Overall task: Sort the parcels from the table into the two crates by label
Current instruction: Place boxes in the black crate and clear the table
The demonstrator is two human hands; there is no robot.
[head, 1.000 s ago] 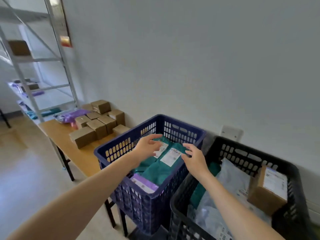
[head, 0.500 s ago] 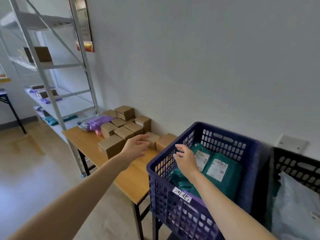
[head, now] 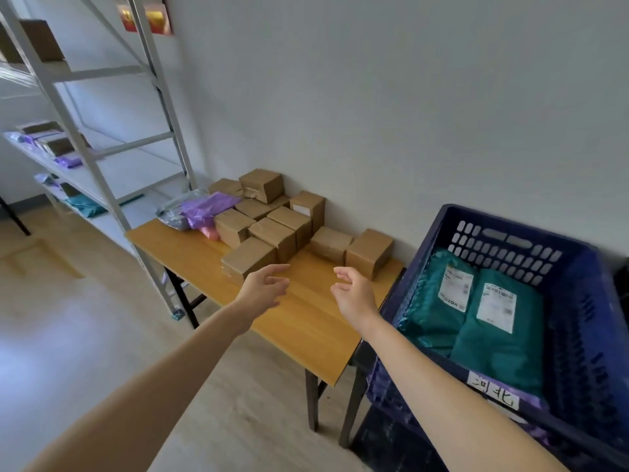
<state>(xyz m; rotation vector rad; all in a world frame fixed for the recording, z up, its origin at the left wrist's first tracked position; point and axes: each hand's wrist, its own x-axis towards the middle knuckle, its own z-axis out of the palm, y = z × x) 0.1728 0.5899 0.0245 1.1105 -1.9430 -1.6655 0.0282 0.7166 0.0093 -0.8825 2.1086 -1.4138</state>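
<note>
The left hand (head: pixel 263 287) and right hand (head: pixel 354 294) hover over the desk (head: pixel 299 325), both empty with fingers loosely curled. Brown boxes (head: pixel 272 233) sit clustered at the desk's far side by the wall, with a purple bag (head: pixel 207 209) beside them. 2 green parcels (head: pixel 493 342) lie in the blue crate (head: pixel 503 221) just right of the desk.

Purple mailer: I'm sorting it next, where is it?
Head view: the purple mailer lies on the table, far left end, beside the cardboard boxes.
</note>
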